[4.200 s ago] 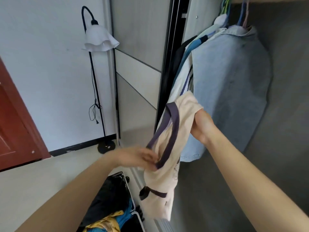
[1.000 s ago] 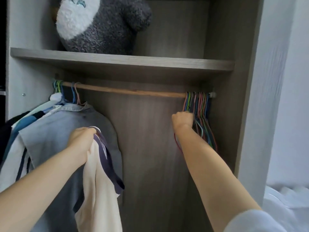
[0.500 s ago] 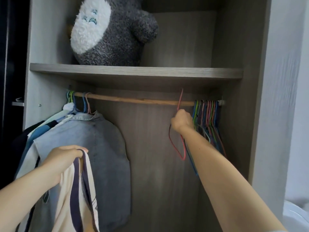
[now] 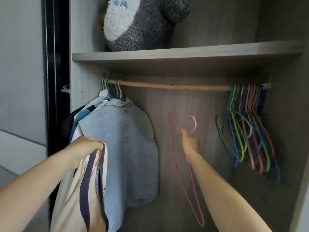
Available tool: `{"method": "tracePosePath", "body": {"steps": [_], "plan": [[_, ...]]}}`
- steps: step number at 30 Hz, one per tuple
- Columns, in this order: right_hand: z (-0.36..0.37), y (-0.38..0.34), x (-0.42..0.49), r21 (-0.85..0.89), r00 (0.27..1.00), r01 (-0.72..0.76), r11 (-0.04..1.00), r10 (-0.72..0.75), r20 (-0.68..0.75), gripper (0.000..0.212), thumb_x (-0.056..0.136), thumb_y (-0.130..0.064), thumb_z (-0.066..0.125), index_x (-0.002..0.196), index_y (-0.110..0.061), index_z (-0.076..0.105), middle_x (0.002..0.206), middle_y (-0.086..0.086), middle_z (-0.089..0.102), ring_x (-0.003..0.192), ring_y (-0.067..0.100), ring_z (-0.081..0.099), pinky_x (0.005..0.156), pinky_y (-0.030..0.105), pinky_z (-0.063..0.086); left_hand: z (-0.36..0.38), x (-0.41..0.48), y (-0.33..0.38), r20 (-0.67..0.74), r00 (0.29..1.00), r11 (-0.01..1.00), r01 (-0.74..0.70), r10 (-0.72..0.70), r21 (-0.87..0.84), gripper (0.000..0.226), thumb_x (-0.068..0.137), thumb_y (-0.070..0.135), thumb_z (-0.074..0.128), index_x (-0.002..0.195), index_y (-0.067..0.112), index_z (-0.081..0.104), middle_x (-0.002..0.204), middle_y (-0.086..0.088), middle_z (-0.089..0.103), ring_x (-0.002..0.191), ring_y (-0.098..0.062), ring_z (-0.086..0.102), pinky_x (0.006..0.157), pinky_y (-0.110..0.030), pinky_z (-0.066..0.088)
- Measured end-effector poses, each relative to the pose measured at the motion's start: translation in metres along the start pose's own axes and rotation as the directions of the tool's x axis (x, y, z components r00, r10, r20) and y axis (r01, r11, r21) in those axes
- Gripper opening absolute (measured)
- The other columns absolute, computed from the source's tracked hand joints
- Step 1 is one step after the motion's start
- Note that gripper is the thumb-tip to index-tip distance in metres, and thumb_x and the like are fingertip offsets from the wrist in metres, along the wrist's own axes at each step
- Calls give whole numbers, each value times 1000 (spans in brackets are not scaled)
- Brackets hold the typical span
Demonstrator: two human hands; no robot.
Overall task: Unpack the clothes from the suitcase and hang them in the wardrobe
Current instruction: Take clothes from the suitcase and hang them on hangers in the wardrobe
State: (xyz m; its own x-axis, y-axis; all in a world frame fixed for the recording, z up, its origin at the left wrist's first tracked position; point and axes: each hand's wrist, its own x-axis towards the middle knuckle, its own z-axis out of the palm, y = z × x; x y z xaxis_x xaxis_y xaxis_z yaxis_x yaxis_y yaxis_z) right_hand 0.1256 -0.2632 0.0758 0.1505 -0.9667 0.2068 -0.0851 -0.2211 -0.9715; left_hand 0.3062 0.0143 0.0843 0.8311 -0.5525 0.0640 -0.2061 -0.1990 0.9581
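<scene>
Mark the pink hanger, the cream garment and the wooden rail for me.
pink hanger [image 4: 195, 123], head view, on its hook.
cream garment [image 4: 70, 190], head view, on the plain cloth left of the dark stripe.
wooden rail [image 4: 175, 86], head view, on its bare middle stretch.

wear: bare arms both sides | left hand [image 4: 85, 147]: bare, wrist bare | left forearm [image 4: 38, 180]: bare to frame edge | right hand [image 4: 189, 142]: bare, motion-blurred, finger detail unreadable | right forearm [image 4: 219, 183]: bare to frame edge
</scene>
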Motion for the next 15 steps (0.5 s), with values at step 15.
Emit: {"method": "tracePosePath", "body": {"steps": [15], "plan": [[39,-74,-116,774,750,-437,458,-290,595,46,96,-32,49,52,-16,50,42,-7,16,43,12,2,39,24,2,-13,-16,-6,-125,988,990,105,-93,91,18,83,22,63,90,5,66,89,-10,69,77,-24,65,65,-25,46]]}}
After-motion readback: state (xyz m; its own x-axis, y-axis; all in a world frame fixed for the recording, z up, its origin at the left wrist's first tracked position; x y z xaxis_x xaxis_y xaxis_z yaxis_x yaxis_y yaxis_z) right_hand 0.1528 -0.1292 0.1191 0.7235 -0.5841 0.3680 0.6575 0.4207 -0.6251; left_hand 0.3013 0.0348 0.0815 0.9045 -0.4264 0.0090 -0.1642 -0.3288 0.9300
